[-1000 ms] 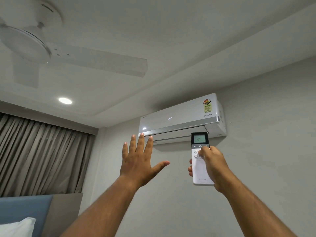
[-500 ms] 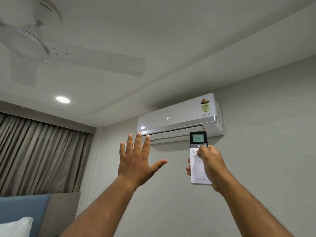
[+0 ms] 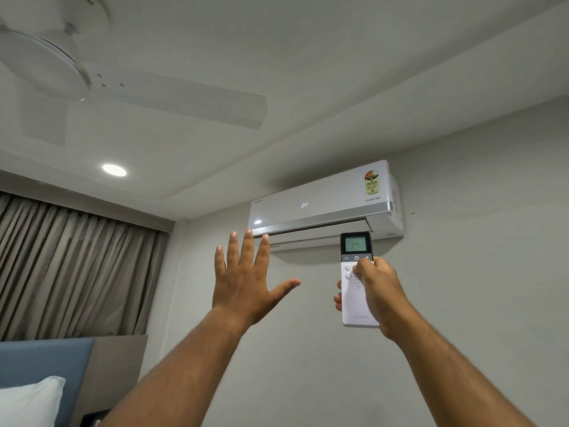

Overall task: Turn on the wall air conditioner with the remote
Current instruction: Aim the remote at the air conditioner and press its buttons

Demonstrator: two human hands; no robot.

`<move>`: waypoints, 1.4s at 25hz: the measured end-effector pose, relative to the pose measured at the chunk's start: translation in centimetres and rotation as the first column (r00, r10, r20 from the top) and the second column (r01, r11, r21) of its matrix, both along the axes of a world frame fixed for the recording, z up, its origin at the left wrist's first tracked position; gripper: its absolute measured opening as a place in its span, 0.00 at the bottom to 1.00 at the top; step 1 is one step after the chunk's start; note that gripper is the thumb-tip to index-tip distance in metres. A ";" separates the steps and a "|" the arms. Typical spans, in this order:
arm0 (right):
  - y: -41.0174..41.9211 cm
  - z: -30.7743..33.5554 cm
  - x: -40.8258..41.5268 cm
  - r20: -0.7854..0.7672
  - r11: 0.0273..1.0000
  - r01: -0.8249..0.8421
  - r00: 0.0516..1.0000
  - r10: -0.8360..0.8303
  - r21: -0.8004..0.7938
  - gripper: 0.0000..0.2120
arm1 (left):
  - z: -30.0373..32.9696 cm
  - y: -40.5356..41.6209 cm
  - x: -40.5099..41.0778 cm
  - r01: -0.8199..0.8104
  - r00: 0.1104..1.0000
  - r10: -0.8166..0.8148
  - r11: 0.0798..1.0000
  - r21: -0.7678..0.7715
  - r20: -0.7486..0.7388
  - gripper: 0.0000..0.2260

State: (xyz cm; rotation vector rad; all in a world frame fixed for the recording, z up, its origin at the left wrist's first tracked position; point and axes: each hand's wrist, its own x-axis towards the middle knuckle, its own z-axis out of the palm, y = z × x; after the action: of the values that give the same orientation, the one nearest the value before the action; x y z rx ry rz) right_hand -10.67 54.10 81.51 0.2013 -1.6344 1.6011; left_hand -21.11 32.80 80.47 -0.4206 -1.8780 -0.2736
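Note:
A white wall air conditioner hangs high on the grey wall, its front panel lit with "24" and its lower flap partly open. My right hand grips a white remote held upright just below the unit's right end. The remote's dark top screen also reads 24, and my thumb rests on the buttons under the power key. My left hand is raised with fingers spread, palm facing the unit, fingertips just under its left end. It holds nothing.
A white ceiling fan hangs at the upper left beside a lit round ceiling light. Grey curtains cover the left wall. A blue headboard and a white pillow sit at the lower left.
Both hands and the remote stay almost in place. The air conditioner's flap looks slightly more open than one second ago.

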 end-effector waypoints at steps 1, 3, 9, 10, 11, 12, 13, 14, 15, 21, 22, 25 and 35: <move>-0.1 0.0 0.0 0.001 1.000 0.000 1.000 0.000 0.002 0.07 | 0.0 -0.1 -0.1 -0.001 1.000 0.001 1.000 0.001 0.001 0.45; -0.2 -0.1 0.1 0.000 1.000 -0.002 1.000 0.002 0.002 0.07 | -0.1 -0.2 -0.2 -0.002 1.000 0.002 1.000 0.006 0.002 0.45; 0.0 -0.2 0.2 0.001 1.000 0.009 1.000 -0.009 0.011 0.08 | -0.2 -0.6 -0.4 -0.005 1.000 0.005 1.000 0.006 0.006 0.46; 0.0 -0.2 0.1 0.003 1.000 0.011 1.000 -0.011 0.012 0.08 | -0.2 -0.6 -0.4 -0.006 1.000 0.006 1.000 0.006 0.007 0.46; 0.0 -0.2 0.1 0.004 1.000 0.016 1.000 -0.016 0.015 0.07 | -0.2 -0.6 -0.5 -0.004 1.000 0.004 1.000 0.008 0.006 0.46; -0.1 -0.1 0.1 0.005 1.000 0.018 1.000 -0.018 0.018 0.07 | -0.2 -0.7 -0.5 -0.007 1.000 0.007 1.000 0.009 0.007 0.46; -0.1 -0.1 0.1 0.006 1.000 0.018 1.000 -0.018 0.019 0.07 | -0.3 -0.7 -0.6 -0.018 1.000 0.018 1.000 0.006 0.008 0.46; -0.1 -0.1 0.0 0.006 1.000 0.016 1.000 -0.016 0.021 0.07 | -0.3 -0.8 -0.6 -0.036 0.999 0.036 0.999 0.003 0.011 0.46; -0.2 -0.1 0.0 0.007 1.000 0.016 1.000 -0.017 0.023 0.07 | -0.3 -0.8 -0.7 -0.050 0.999 0.050 0.999 -0.002 0.015 0.46; -0.3 -0.1 0.0 0.002 1.000 0.019 1.000 -0.019 0.023 0.08 | -0.4 -1.0 -1.0 -0.051 0.998 0.052 0.999 -0.018 0.029 0.46; -0.3 0.0 0.0 0.000 1.000 0.020 1.000 -0.020 0.024 0.08 | -0.4 -1.0 -1.1 -0.048 0.998 0.049 0.999 -0.019 0.028 0.46; -0.3 0.0 0.0 0.000 0.999 0.029 1.000 -0.029 0.029 0.07 | -0.3 -1.2 -1.3 -0.033 0.999 0.034 0.999 -0.019 0.021 0.46; -0.4 0.0 -0.1 -0.011 1.000 0.021 1.000 -0.021 0.019 0.07 | -0.5 -1.6 -1.3 -0.041 0.999 0.042 0.999 -0.032 0.026 0.46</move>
State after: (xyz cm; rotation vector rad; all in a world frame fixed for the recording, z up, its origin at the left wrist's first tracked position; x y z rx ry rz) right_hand -10.79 53.69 81.49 0.2017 -1.6393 1.5670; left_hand -22.38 31.16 79.96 -0.4002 -1.9174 -0.2228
